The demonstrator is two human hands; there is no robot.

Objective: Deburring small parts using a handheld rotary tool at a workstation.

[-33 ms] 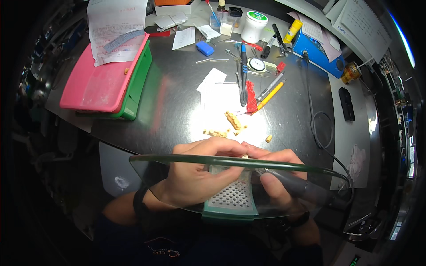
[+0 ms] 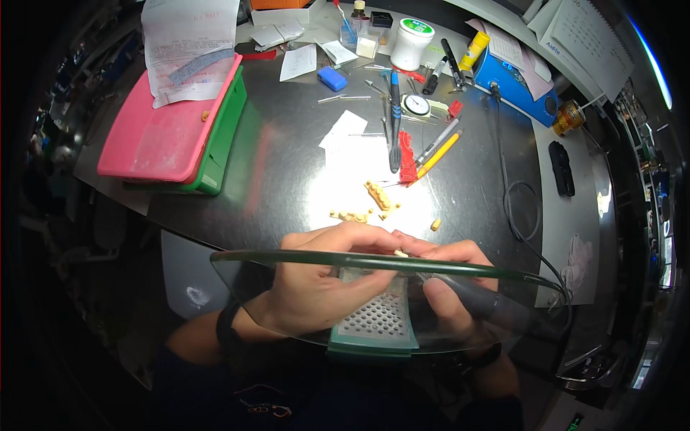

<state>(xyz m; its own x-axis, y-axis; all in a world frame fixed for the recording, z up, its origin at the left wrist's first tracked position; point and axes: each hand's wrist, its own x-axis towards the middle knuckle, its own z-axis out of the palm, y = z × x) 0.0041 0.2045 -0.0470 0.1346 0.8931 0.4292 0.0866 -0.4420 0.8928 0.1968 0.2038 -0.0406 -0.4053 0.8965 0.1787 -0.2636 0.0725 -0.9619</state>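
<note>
My left hand (image 2: 320, 287) and my right hand (image 2: 449, 284) meet at the near edge of a metal table (image 2: 287, 165), seen through a curved clear shield (image 2: 244, 287). The fingers of my left hand pinch a small beige piece (image 2: 400, 253). A grey pen-like handpiece (image 2: 474, 294) lies in my right hand, its tip pointing at that piece. Beneath both hands sits a green-framed perforated grid (image 2: 377, 320). Several more beige pieces (image 2: 377, 195) lie on the table just beyond my fingers.
A pink case on a green one (image 2: 172, 136) stands at the left, with papers (image 2: 190, 43) on top. Pens, a yellow pencil (image 2: 438, 154), a blue-handled tool (image 2: 394, 122), a white jar (image 2: 411, 43) and a blue box (image 2: 517, 82) crowd the back. A black cable (image 2: 507, 194) loops at the right.
</note>
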